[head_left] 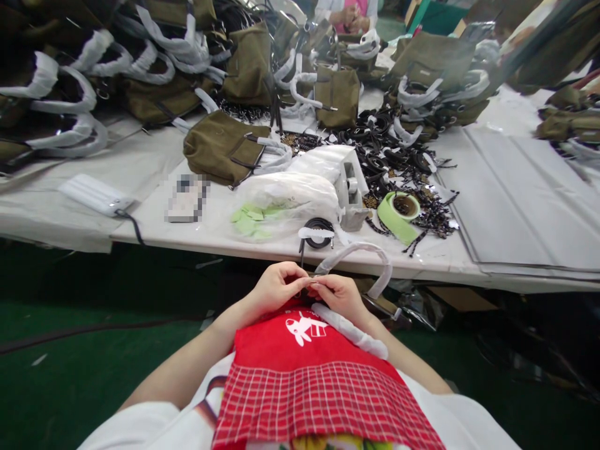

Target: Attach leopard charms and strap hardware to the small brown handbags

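Note:
Both hands meet at the table's front edge, above the red apron (281, 337). My left hand (281, 284) has its fingers pinched together on something small that I cannot make out. Against its fingertips, my right hand (338, 294) is closed in a pinch too; what lies between the fingers is hidden. A bag handle in white wrapping (359, 247) arches up beside my right hand, and a second wrapped handle (349, 331) lies across the apron below it. Just beyond the hands, a coiled black strap (319, 232) rests on the table edge.
The white table (206, 234) bears an olive bag (220, 147), a plastic bag with green pieces (285, 194), a green tape roll (398, 215), a pile of black straps (384, 156), a white device (96, 194) and grey sheets (529, 200). Across it, a person's hands (354, 20) show.

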`<state>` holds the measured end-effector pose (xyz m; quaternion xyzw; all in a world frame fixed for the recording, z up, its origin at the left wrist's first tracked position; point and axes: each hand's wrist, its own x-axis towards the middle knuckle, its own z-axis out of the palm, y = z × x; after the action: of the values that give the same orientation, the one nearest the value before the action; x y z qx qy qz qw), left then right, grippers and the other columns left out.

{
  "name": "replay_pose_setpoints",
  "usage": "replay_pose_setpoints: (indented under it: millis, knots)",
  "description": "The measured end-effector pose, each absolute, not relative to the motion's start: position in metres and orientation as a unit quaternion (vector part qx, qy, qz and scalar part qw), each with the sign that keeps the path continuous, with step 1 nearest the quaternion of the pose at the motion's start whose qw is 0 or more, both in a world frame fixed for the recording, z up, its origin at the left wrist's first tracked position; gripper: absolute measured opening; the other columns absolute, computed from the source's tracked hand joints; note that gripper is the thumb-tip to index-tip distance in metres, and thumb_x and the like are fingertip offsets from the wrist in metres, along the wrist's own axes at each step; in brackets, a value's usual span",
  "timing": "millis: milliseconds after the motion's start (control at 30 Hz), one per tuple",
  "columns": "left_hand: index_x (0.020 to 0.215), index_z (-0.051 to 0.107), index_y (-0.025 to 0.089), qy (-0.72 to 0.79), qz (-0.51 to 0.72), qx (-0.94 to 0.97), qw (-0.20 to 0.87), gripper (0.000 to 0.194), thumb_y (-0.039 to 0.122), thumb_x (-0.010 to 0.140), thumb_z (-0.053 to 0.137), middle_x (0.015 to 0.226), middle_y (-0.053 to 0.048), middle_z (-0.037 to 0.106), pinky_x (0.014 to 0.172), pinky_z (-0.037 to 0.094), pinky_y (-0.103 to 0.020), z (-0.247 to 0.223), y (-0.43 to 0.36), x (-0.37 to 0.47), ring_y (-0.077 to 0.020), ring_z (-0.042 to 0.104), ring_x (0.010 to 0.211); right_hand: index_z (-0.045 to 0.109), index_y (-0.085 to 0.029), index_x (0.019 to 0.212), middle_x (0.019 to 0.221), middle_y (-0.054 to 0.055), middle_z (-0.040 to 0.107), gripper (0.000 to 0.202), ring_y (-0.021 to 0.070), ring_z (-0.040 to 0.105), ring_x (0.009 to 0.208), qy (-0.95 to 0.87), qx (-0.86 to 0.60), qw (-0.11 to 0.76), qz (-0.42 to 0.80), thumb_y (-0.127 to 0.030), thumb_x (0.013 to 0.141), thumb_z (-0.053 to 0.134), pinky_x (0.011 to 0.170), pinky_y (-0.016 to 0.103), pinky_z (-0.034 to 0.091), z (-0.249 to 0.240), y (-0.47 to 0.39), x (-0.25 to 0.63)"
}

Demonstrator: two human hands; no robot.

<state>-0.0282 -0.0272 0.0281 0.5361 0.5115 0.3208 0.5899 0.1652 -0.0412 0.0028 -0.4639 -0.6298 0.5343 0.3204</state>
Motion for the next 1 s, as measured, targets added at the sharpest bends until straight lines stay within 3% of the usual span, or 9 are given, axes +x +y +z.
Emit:
replay_pose_setpoints:
  millis: [767,1000]
  knots:
    - [0.07,0.07,0.015,0.507,0.283,0.628,0.517,0.022,0.034,0.08,0.064,0.066,-0.003,0.063,0.058,0.044,-0.023,0.0307,-0.025,-0.0319,-0.0131,0.057,0.062,0.079,-0.024,0.098,0.087,0.005,0.077,0.022,0.0196,0.071,0.076,-0.718,-0.444,0.308,0.439,-0.029,0.092,0.058,0.072,0.031,0.056,0.0056,-0.0387,0.1673]
    - [0.068,0.069,0.017,0.498,0.285,0.669,0.472,0.018,0.027,0.081,0.062,0.066,-0.002,0.061,0.062,0.042,-0.024,0.0277,-0.0268,-0.027,-0.0133,0.055,0.064,0.078,-0.026,0.094,0.09,0.004,0.077,0.026,0.0189,0.069,0.079,-0.789,-0.446,0.222,0.359,-0.031,0.096,0.052,0.073,0.03,0.051,0.0113,-0.0365,0.1701]
